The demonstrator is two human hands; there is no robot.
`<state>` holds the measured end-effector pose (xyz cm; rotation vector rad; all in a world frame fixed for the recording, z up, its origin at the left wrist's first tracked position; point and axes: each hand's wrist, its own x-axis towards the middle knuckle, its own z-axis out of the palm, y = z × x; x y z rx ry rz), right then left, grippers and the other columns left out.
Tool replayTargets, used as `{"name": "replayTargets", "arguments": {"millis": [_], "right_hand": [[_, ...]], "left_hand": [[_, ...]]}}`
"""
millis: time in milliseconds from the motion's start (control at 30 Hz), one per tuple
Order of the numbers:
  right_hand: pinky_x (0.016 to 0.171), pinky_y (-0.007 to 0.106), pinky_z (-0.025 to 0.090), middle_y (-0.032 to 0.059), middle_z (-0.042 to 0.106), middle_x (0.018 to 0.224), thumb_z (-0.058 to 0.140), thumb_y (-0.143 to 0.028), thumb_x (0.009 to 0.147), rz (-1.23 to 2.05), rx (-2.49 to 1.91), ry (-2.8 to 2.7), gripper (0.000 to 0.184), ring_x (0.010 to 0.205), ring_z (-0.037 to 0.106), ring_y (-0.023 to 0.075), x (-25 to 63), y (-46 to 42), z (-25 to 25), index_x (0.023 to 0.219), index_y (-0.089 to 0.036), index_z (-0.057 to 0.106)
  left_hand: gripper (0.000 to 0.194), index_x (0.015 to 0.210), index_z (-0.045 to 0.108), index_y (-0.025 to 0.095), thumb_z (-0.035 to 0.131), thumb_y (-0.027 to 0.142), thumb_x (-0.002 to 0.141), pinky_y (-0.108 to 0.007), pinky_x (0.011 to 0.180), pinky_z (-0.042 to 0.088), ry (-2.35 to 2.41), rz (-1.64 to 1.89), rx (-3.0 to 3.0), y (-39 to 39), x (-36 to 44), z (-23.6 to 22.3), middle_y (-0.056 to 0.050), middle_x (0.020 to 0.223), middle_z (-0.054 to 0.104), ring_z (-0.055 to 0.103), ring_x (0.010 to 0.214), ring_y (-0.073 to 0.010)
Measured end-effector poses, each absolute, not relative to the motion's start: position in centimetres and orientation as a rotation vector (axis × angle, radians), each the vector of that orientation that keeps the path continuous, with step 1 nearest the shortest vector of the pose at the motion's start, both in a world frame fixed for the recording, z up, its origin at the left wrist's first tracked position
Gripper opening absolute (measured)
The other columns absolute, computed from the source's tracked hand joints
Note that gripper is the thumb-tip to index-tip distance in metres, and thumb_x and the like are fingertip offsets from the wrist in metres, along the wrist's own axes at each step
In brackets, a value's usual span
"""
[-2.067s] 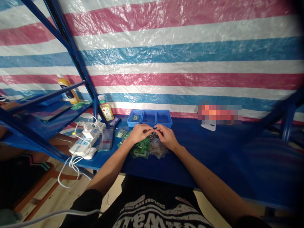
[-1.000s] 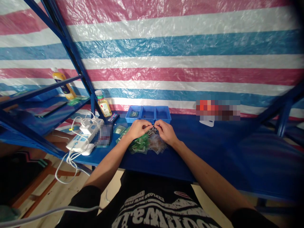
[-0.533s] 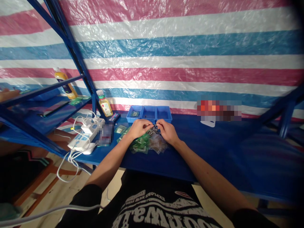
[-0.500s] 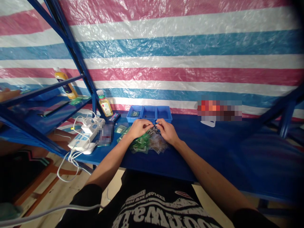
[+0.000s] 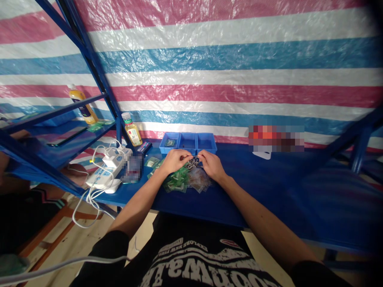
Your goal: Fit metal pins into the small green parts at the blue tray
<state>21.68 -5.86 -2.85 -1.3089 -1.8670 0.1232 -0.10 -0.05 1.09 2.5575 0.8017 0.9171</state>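
My left hand and my right hand face each other over the blue table. Their fingertips are pinched on a thin, light, rod-like piece that spans the small gap between them; its kind is too small to make out. Just beneath lies a pile of small metal screw-like parts. Green-tinted small plastic bags are heaped by my left wrist, and clear small plastic bags lie by my right wrist. Behind the hands stands a blue three-compartment tray, with a small packet in its left compartment.
At left are a white power strip with tangled cables, a blurred-out item, a bottle of yellowish liquid and a dark box. A blue metal frame rises there. A co-worker's arm shows beyond it. Another blurred item sits back right.
The thin piece now shows as a light line between my fingertips, where it was dark before. My hands have barely moved. The co-worker's arm at far left has shifted lower.
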Motion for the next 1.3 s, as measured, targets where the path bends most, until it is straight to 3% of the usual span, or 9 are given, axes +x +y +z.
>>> {"name": "replayTargets", "arguments": {"millis": [400,633,900,1000,1100,1200,1300], "right_hand": [[0.084,0.033,0.048,0.0057,0.072,0.096,0.047,-0.029,0.103,0.166,-1.196,-1.897,0.017,0.092,0.067,0.0240,21.5,-5.9,-2.8,0.100,-0.025,0.063],[0.079,0.032,0.049,0.0048,0.073,0.098,0.050,-0.031,0.100,0.161,-1.225,-1.858,0.014,0.087,0.067,0.0232,21.4,-5.9,-3.0,0.104,-0.026,0.063],[0.064,0.031,0.042,-0.0017,0.058,0.067,0.051,-0.036,0.101,0.063,-1.370,-1.672,0.016,0.062,0.057,0.0192,22.1,-5.5,-3.1,0.105,-0.025,0.063],[0.063,0.031,0.041,-0.0025,0.054,0.065,0.051,-0.035,0.100,0.050,-1.380,-1.662,0.015,0.060,0.054,0.0185,22.2,-5.3,-3.4,0.099,-0.025,0.062],[0.063,0.031,0.041,-0.0025,0.054,0.065,0.052,-0.033,0.098,0.068,-1.398,-1.655,0.013,0.059,0.054,0.0183,22.2,-5.2,-3.6,0.097,-0.025,0.063],[0.068,0.034,0.044,0.0007,0.062,0.072,0.051,-0.029,0.098,0.031,-1.403,-1.636,0.013,0.067,0.058,0.0209,22.2,-5.3,-3.3,0.098,-0.024,0.063],[0.087,0.043,0.047,0.0094,0.071,0.101,0.051,-0.025,0.096,-0.149,-1.400,-1.658,0.021,0.098,0.062,0.0293,22.4,-5.4,-2.8,0.111,-0.023,0.065]], "left_hand": [[0.027,0.096,0.079,0.019,0.064,0.041,0.098,-0.025,0.071,0.047,0.804,0.918,2.542,-0.2,-0.1,1.1,-0.003,0.082,0.075,0.064,0.071,-0.0136],[0.027,0.094,0.079,0.019,0.064,0.041,0.098,-0.025,0.069,0.046,0.788,0.906,2.543,-0.2,-0.1,1.2,-0.003,0.079,0.074,0.062,0.069,-0.0135],[0.024,0.095,0.079,0.021,0.065,0.040,0.097,-0.026,0.068,0.047,1.065,1.136,2.442,1.2,0.0,1.9,-0.002,0.080,0.074,0.061,0.067,-0.0143],[0.018,0.103,0.079,0.025,0.070,0.039,0.095,-0.028,0.070,0.048,1.319,1.128,2.442,2.7,0.6,2.4,-0.002,0.083,0.075,0.066,0.074,-0.0184],[0.036,0.125,0.072,0.027,0.075,0.038,0.091,-0.031,0.079,0.050,1.370,1.063,2.539,3.9,0.9,2.8,-0.003,0.092,0.075,0.067,0.090,-0.0231],[0.032,0.127,0.071,0.025,0.066,0.037,0.097,-0.035,0.094,0.049,1.339,1.039,2.657,4.0,0.4,2.6,-0.006,0.104,0.072,0.062,0.104,-0.0249],[0.029,0.120,0.075,0.027,0.058,0.041,0.101,-0.041,0.100,0.046,1.405,0.983,2.717,3.4,-0.4,1.9,-0.010,0.116,0.066,0.057,0.108,-0.0270]]}}
